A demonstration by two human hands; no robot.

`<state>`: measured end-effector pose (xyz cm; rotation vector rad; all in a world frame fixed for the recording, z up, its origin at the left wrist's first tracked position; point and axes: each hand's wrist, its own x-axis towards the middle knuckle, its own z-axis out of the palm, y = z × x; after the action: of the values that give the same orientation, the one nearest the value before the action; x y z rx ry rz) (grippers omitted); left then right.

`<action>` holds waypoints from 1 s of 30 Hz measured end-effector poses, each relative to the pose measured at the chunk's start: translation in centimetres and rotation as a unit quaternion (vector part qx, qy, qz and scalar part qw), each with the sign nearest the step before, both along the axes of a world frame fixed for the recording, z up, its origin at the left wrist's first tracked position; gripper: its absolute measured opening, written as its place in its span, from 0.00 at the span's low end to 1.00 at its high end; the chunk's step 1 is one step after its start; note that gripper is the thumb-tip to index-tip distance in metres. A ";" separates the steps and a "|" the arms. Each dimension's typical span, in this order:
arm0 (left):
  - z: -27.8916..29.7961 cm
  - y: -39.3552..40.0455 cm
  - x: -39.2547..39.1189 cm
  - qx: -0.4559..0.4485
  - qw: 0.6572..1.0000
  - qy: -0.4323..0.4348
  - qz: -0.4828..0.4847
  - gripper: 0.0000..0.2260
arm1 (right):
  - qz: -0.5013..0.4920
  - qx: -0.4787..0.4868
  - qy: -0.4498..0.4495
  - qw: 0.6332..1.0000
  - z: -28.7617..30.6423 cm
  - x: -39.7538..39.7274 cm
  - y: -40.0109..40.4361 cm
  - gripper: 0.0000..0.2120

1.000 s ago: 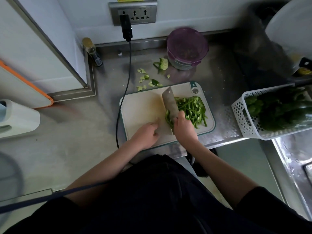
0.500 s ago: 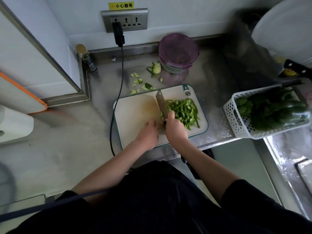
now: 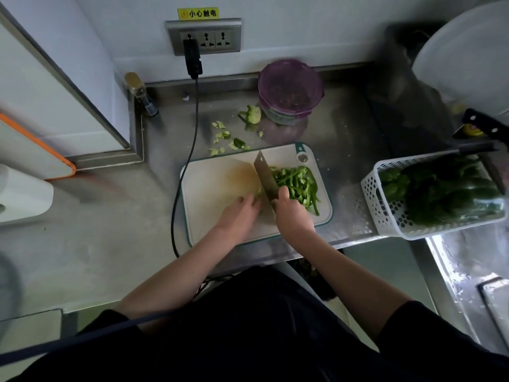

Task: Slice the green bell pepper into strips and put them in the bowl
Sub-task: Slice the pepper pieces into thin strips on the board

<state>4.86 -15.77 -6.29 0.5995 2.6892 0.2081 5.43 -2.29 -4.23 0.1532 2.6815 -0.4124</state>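
Stainless steel counter (image 3: 110,244) runs under a white wall with a socket strip, and a pale cutting board (image 3: 220,183) sits near the front edge. On the board's right half lies a heap of green pepper strips (image 3: 296,183); most of the strips run near-to-far, a few splaying toward the near right corner. A small uncut remnant of pepper (image 3: 259,192) peeks out just left of the cleaver (image 3: 265,176), whose blade stands on edge with its long axis running from the near hand up toward the far left, tip pointing away from the person.

The right hand (image 3: 292,213) is wrapped round the cleaver's handle, forefinger up by the blade. The left hand (image 3: 239,212) rests on the board with fingers bent onto the remnant, fingertips touching or nearly touching the blade's flat.

The piece left is so small that the holding fingertips sit right at the cutting line, so a stroke drifting left could nick them, or the scrap could slip and roll. The purple-lidded bowl (image 3: 289,92) stands far behind the board with its lid on, so strips carried over may spill among the trimmings (image 3: 228,139) on the counter.
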 end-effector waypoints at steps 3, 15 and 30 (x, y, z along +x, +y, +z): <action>0.1 0.5 -0.5 -0.014 1.000 -0.017 0.013 0.20 | -0.010 -0.066 0.005 0.998 0.5 0.0 1.0 0.09; -0.1 2.5 -2.6 0.423 0.784 -0.128 0.436 0.08 | -0.201 -0.284 0.073 0.935 2.0 -3.5 6.5 0.10; -0.7 2.7 -2.0 0.309 0.876 -0.082 0.360 0.22 | -0.125 -0.100 0.092 0.983 -0.4 -4.1 12.4 0.10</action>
<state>2.85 -13.07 -6.95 -0.3018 2.5156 1.2793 1.32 10.12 -4.63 0.4137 2.7871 -0.8074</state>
